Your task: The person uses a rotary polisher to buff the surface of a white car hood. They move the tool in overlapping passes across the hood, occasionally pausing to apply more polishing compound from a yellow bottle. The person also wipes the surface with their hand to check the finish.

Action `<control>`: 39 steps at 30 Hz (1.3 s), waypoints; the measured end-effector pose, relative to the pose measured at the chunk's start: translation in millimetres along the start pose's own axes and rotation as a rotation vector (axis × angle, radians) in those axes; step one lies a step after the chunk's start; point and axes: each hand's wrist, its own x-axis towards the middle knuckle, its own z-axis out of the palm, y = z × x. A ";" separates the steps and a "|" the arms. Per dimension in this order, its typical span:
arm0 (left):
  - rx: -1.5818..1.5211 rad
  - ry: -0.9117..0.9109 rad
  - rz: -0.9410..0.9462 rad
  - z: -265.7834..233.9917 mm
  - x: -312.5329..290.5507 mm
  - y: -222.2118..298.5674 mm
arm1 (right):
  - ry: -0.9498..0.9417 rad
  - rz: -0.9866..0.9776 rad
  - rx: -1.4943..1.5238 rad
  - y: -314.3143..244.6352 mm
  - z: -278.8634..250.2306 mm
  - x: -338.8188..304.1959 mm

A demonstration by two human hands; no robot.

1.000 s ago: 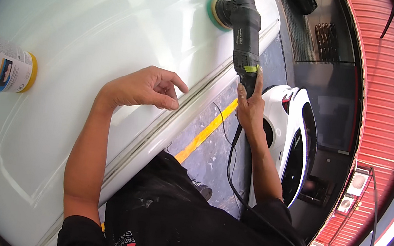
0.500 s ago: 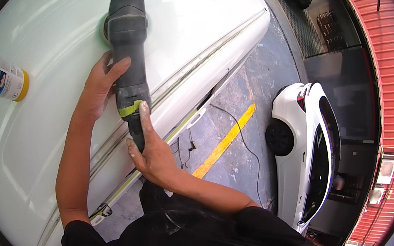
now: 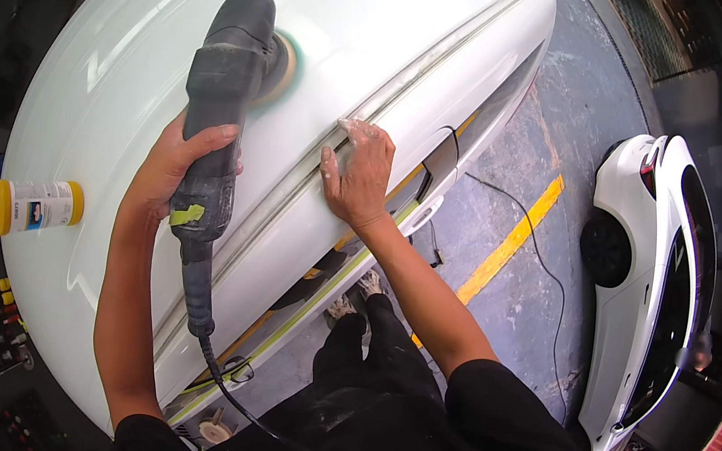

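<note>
A black electric polisher with a strip of yellow-green tape lies over the white car roof. My left hand is wrapped around its body. The round pad shows at the right of the polisher's head, tilted, with a green edge; whether it touches the roof I cannot tell. My right hand, white residue on its fingers, is off the polisher. It holds nothing; its slightly bent fingers rest at the grooved trim along the roof's edge, thumb apart.
A yellow-capped white bottle lies on the roof at the left. The polisher's cord runs past my body. A cable crosses the floor near a yellow line. Another white car stands at the right.
My right hand has let go of the polisher's rear handle and moved up and right to the roof's edge. The polisher has turned, showing its pad on the right. The view has shifted.
</note>
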 end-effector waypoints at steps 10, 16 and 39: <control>0.102 -0.104 0.054 67.4 145.0 56.6 | 0.009 0.097 0.105 8.3 0.3 -4.1; 0.192 -0.142 0.139 84.7 154.3 52.9 | 0.022 0.106 0.135 9.4 2.0 -6.5; -0.226 0.179 -0.008 8.5 -39.2 -32.2 | 0.048 0.050 0.066 6.8 4.7 -7.5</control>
